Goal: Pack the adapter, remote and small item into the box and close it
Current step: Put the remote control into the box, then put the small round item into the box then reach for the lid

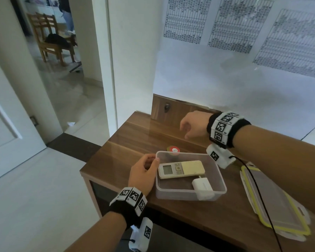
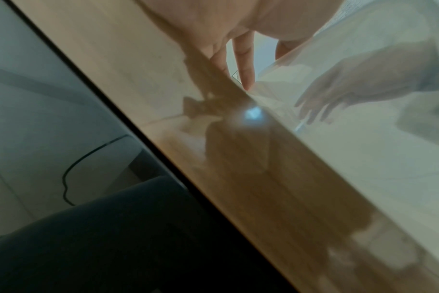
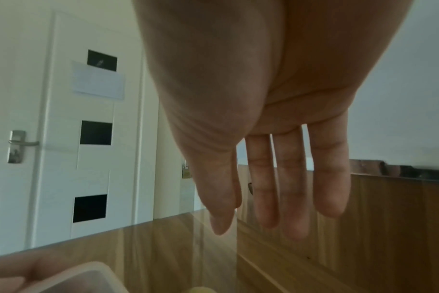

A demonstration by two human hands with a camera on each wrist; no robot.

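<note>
A clear plastic box [image 1: 218, 171] stands open on the wooden table [image 1: 127, 142]. Inside it lie a cream remote [image 1: 181, 169] and a white adapter [image 1: 202, 186]. A small red and green item [image 1: 173, 149] sits on the table just behind the box's far left corner. My left hand [image 1: 151, 162] grips the box's left wall, thumb on the rim; in the left wrist view the left hand [image 2: 263, 69] has its fingers [image 2: 246, 79] down beside the box [image 2: 364, 138]. My right hand [image 1: 185, 130] hovers beyond the box, empty; the right hand [image 3: 263, 218] has straight fingers.
The box's lid [image 1: 273, 200], with a yellow seal, lies on the table to the right, a black cable [image 1: 258, 193] running over it. A low wooden back panel [image 1: 171, 110] and a white wall close the far side. The table's left and near edges drop to the floor.
</note>
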